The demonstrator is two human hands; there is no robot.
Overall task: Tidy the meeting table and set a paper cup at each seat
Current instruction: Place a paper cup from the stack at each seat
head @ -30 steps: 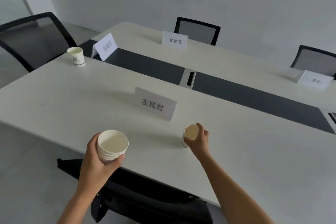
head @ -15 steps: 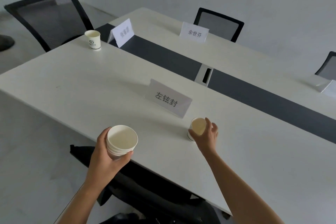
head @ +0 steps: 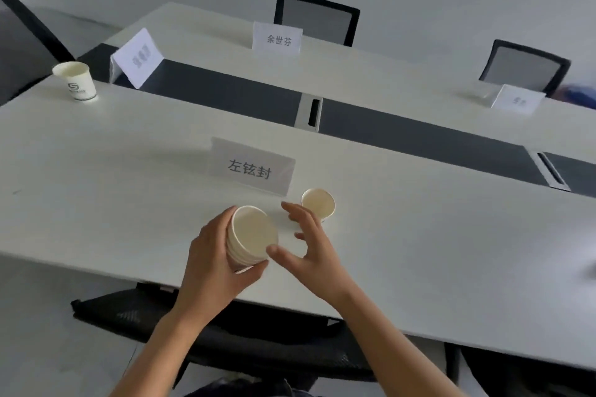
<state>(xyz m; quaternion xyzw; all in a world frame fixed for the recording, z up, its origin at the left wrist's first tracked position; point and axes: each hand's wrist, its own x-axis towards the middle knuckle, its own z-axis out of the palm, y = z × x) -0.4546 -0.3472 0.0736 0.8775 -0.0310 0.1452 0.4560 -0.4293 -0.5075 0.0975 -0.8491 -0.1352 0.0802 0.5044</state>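
Left hand (head: 209,267) grips a stack of paper cups (head: 253,235) at lower centre, over the counter (head: 96,187) just inside its near edge. Beside it the right hand (head: 312,251) is wide, fingers spread and holding nothing; its thumb lies at the stack's rim, contact unclear. A lone paper cup (head: 318,205) stands upright just past the right hand's fingertips, beside the right end of the nearest name card (head: 251,167). Bare counter runs wide to the left and right of both hands, up to a dark strip (head: 225,93) along the middle.

Counted: two lone cups, the other cup (head: 75,82) at upper left; one stack; four name cards; four chairs (head: 317,19), one tucked under the near edge.

Half a second ago the right hand was round the lone cup and the stack hung off the near edge; now that cup stands free and the stack is over the counter.
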